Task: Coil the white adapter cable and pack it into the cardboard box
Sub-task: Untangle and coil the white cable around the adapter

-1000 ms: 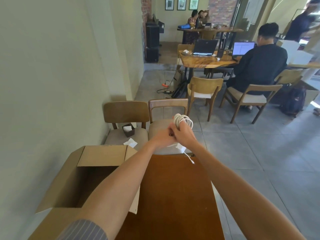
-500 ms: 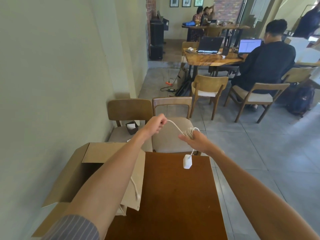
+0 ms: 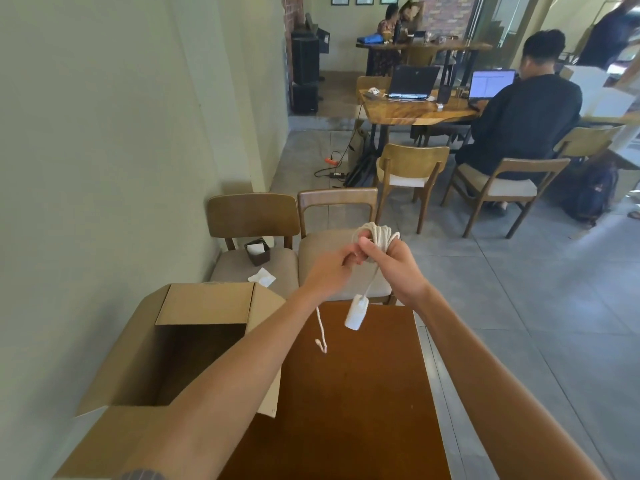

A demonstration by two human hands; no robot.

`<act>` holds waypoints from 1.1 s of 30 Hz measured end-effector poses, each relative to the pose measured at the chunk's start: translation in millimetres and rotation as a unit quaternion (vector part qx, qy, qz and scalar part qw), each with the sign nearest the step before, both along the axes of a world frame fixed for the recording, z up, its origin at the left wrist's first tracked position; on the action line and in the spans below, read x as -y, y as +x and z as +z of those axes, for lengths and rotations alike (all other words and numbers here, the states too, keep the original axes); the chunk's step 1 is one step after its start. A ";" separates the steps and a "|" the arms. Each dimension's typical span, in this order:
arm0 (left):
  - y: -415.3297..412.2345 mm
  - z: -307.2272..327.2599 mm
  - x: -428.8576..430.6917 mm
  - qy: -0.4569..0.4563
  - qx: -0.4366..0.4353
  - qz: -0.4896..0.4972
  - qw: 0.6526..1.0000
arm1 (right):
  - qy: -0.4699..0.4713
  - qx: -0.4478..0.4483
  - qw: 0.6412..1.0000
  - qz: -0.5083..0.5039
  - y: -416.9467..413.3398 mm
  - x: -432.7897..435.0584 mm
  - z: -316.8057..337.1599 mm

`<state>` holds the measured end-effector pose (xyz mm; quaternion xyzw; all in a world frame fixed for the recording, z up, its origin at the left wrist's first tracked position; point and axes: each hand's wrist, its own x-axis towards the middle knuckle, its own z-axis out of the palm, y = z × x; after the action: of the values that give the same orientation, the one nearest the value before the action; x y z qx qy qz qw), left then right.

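Observation:
The white adapter cable (image 3: 375,235) is wound in several loops around the fingers of my right hand (image 3: 391,268), held above the far edge of the brown table (image 3: 349,393). Its white adapter block (image 3: 356,311) dangles below that hand. My left hand (image 3: 332,268) pinches the loose strand right beside the coil, and the free end with its small plug (image 3: 320,342) hangs down under it. The open cardboard box (image 3: 207,303) stands on the table's left side, flaps up, below and left of both hands.
Two wooden chairs (image 3: 337,202) stand just beyond the table; the left one holds a small dark holder (image 3: 258,252) and a tissue. A wall runs close on the left. Farther off, a person in black (image 3: 523,123) sits at a table with laptops.
My left hand, which had pulled the strand out to the left, has come back against the right hand, laying another loop on the coil. The adapter block still dangles.

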<state>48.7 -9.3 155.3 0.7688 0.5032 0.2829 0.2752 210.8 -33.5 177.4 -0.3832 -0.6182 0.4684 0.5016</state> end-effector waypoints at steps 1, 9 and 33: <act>2.1 3.4 0.2 0.013 -0.023 0.004 1.000 | 0.002 0.029 0.999 -0.015 -3.0 -0.2 -0.2; -6.9 25.4 4.9 -0.009 -0.106 -0.066 0.992 | 0.082 0.258 0.948 -0.168 -20.5 -2.2 -9.9; -14.0 29.8 31.0 0.094 -0.051 -0.028 0.994 | -0.012 -0.111 0.992 0.064 -7.9 36.8 15.8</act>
<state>34.7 -40.4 185.1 0.8187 0.4658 0.2813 0.1837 202.9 -70.3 193.2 -0.2950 -0.5762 0.5467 0.5312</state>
